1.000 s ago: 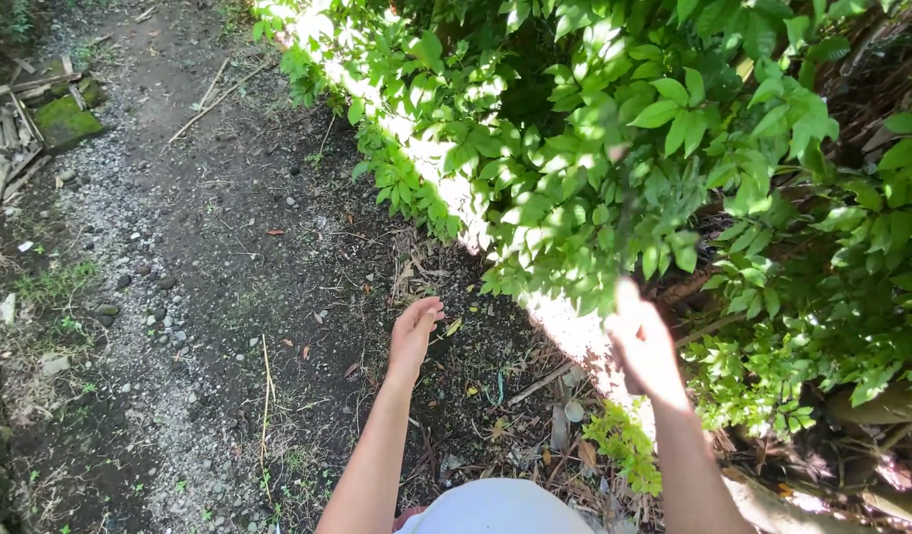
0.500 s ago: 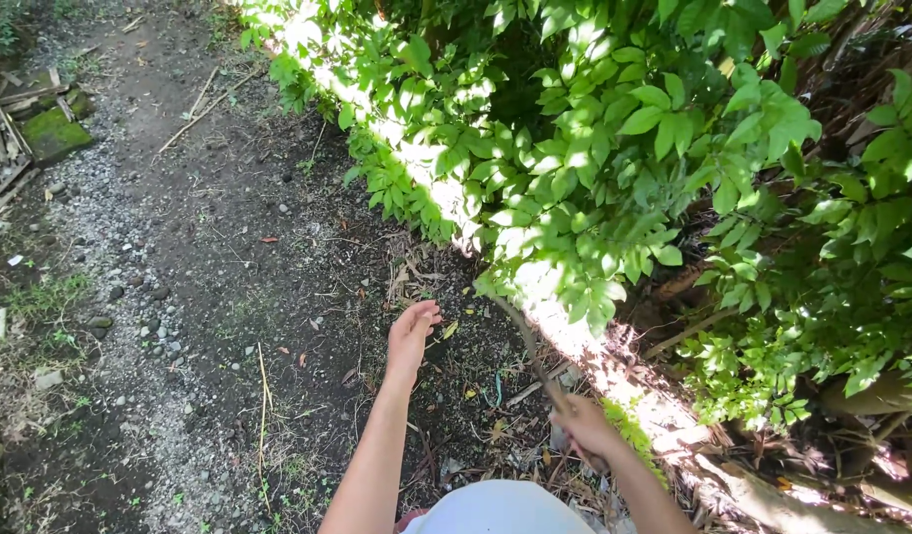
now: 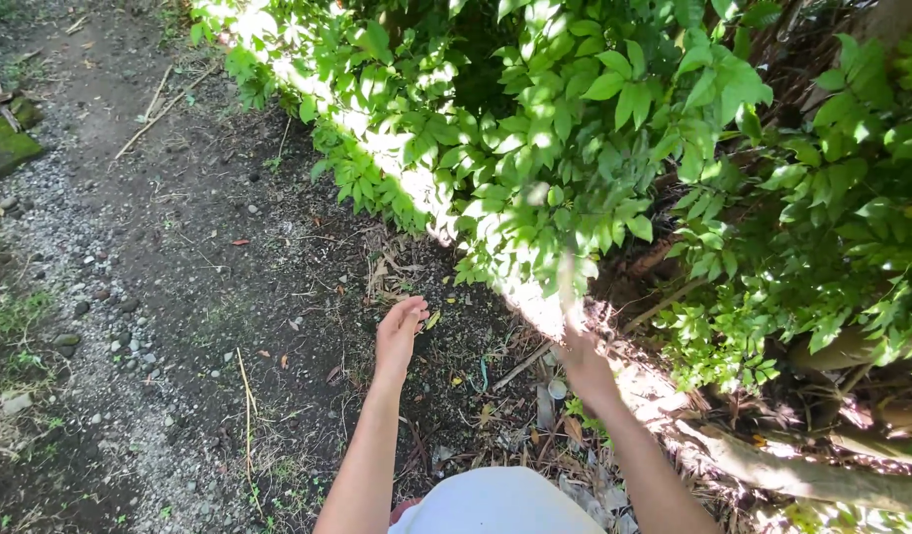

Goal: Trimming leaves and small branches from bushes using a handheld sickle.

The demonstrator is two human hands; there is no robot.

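Head view: I see the left hand [image 3: 399, 334] stretched forward over dark soil [image 3: 228, 277], palm turned inward, fingers [image 3: 411, 309] loosely curled and close together, holding nothing. A small yellow-green leaf [image 3: 432, 319] lies on the soil just beside those fingertips. The right hand [image 3: 585, 364] reaches into the base of a leafy green shrub [image 3: 594, 129], at the edge of a bright sun patch. It seems to grip a thin upright stem [image 3: 569, 287], which is blurred; I cannot tell how the fingers are set around it. Dry leaves and twigs [image 3: 535, 415] cover the ground between and below the two hands. Left of the soil runs a strip of grey gravel [image 3: 100, 326]. A mossy stone [image 3: 6, 146] sits at the far left edge.
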